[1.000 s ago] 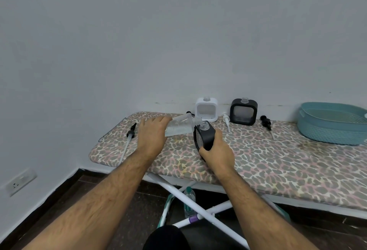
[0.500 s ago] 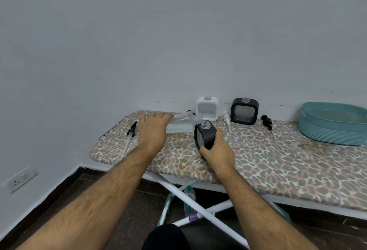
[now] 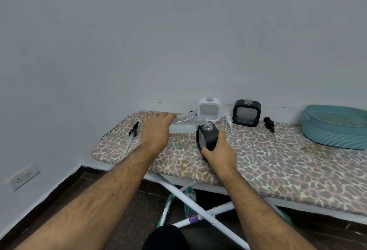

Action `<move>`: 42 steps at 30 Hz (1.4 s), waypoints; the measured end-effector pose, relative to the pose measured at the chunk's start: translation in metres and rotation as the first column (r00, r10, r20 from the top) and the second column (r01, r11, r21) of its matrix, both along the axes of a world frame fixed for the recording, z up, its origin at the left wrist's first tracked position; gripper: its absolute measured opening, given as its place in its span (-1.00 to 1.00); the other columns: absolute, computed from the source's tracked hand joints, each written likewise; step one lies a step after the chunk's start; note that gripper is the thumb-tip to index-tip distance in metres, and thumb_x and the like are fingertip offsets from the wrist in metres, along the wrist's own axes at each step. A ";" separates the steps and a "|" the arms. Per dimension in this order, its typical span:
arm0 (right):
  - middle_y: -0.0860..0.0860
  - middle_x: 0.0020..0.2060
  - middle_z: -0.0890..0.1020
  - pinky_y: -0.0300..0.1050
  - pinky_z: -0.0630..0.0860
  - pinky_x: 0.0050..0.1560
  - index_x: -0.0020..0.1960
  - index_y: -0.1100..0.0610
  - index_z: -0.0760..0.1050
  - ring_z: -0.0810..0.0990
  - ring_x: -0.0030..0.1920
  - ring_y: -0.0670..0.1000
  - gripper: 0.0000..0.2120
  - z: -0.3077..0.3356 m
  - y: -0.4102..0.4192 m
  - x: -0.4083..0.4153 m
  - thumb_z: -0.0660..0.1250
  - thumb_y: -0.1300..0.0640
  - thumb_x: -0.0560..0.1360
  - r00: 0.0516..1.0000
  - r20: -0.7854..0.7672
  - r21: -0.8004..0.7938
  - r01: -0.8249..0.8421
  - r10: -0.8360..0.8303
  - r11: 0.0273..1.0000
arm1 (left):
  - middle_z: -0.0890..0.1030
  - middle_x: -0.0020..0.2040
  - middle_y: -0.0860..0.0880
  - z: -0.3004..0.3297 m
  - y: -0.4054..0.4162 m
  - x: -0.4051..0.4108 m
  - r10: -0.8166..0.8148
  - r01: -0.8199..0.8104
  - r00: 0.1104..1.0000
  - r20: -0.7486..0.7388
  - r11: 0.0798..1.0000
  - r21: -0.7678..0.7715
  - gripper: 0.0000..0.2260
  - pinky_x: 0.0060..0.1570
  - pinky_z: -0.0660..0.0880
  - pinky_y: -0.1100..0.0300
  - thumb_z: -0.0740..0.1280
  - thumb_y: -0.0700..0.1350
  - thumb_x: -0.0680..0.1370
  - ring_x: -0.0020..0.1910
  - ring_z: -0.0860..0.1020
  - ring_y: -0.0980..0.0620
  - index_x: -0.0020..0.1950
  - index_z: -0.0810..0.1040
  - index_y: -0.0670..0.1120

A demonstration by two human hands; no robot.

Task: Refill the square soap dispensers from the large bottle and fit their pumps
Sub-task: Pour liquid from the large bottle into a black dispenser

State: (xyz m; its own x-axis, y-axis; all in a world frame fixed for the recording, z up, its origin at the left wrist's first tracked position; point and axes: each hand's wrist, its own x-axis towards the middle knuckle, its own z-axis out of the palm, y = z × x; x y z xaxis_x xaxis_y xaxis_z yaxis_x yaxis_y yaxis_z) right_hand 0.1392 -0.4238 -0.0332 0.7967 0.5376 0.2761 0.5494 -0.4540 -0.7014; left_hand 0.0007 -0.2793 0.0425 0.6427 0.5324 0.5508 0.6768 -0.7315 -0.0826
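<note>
My left hand (image 3: 156,130) grips a clear large bottle (image 3: 184,123), tipped almost flat with its open neck at the mouth of a black square dispenser (image 3: 208,135). My right hand (image 3: 220,150) holds that dispenser from below, tilted toward the bottle. Against the wall stand a white square dispenser (image 3: 209,109) and a second black one (image 3: 246,112), both without pumps. A white pump (image 3: 229,121) lies between them, a black pump (image 3: 269,123) right of the black one, and another black pump (image 3: 132,132) with a long tube near the board's left end.
Everything sits on a leopard-print ironing board (image 3: 268,166) against a grey wall. A teal basket (image 3: 335,125) stands at the right end. Under the board are white crossed legs and a small bottle (image 3: 190,200). A wall socket (image 3: 23,176) is low on the left.
The hands, bottle and held dispenser have shifted slightly lower in the view; the bottle stays tipped at the dispenser's mouth.
</note>
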 end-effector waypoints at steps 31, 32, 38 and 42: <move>-0.05 -0.09 0.61 -0.23 0.29 -0.42 0.37 0.03 0.23 0.52 -0.26 -0.04 -0.40 0.001 0.000 0.001 0.43 -0.02 0.45 1.000 -0.012 -0.007 -0.005 0.005 1.000 | 0.57 0.30 0.06 0.005 -0.001 0.002 -0.014 0.014 1.000 0.002 1.000 0.005 -0.44 0.50 0.01 -0.27 0.44 -0.29 0.46 0.32 0.48 -0.05 0.39 0.45 0.11; -0.06 -0.09 0.61 -0.21 0.32 -0.39 0.38 0.03 0.22 0.52 -0.25 -0.04 -0.40 0.001 0.000 0.000 0.43 -0.02 0.45 1.000 -0.010 -0.006 -0.005 0.005 1.000 | 0.57 0.31 0.06 0.005 -0.001 0.002 -0.014 0.014 1.000 0.002 1.000 0.005 -0.44 0.50 0.01 -0.27 0.44 -0.29 0.46 0.32 0.47 -0.05 0.39 0.45 0.10; -0.04 -0.07 0.63 -0.17 0.42 -0.27 0.37 0.02 0.23 0.54 -0.25 -0.03 -0.40 0.001 -0.001 0.000 0.44 -0.03 0.45 1.000 -0.007 0.006 -0.003 0.003 1.000 | 0.57 0.30 0.06 0.004 0.000 0.003 -0.006 0.006 1.000 0.000 1.000 0.009 -0.43 0.49 0.02 -0.26 0.45 -0.29 0.45 0.31 0.48 -0.05 0.38 0.45 0.11; -0.05 -0.07 0.63 -0.18 0.40 -0.29 0.35 0.02 0.24 0.54 -0.24 -0.03 -0.42 0.002 -0.001 -0.001 0.44 -0.02 0.45 1.000 -0.016 0.009 -0.009 0.009 1.000 | 0.57 0.30 0.07 0.004 0.000 0.003 -0.004 0.004 1.000 -0.004 1.000 0.018 -0.43 0.48 0.03 -0.27 0.46 -0.29 0.45 0.31 0.49 -0.04 0.38 0.45 0.12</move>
State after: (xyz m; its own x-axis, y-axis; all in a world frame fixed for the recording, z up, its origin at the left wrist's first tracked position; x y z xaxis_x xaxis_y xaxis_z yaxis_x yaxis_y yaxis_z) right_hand 0.1385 -0.4250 -0.0315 0.7963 0.5421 0.2684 0.5422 -0.4429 -0.7141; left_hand 0.0037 -0.2793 0.0469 0.6472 0.5199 0.5576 0.6733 -0.7329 -0.0982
